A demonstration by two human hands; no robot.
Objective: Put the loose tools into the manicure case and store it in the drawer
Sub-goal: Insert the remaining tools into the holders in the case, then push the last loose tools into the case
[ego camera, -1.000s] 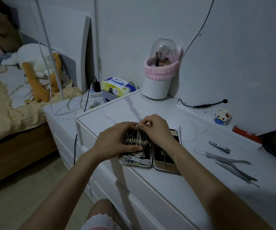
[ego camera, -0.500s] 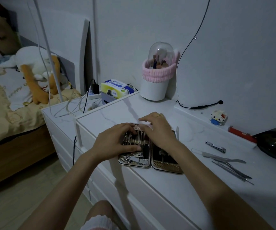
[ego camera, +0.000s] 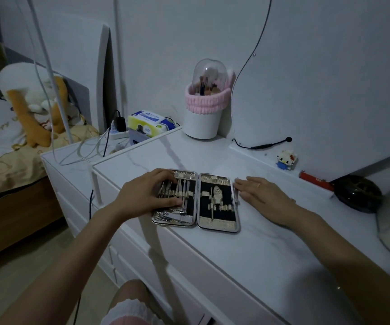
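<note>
The manicure case [ego camera: 219, 222] lies open on the white dresser top [ego camera: 248, 254], its two dark-lined halves side by side. Several metal tools sit in the straps of the left half, and a clipper lies at its near end. My left hand [ego camera: 142, 195] rests on the left half, fingers laid over the tools, thumb along its near side. My right hand [ego camera: 262, 193] lies flat on the dresser just right of the case, fingertips at a thin metal tool [ego camera: 236, 200] by the case's right edge. My right forearm covers the surface further right.
A white brush holder [ego camera: 203, 109] with a pink band stands at the back wall. A block toy [ego camera: 286, 159], a red object [ego camera: 313, 180] and a dark round object [ego camera: 358, 193] sit at the right. Drawer fronts [ego camera: 189, 266] face me below; a tissue pack [ego camera: 147, 123] and cables lie left.
My right hand has lifted off the case and moved right, onto the dresser top beside it. My left hand stays on the left half.
</note>
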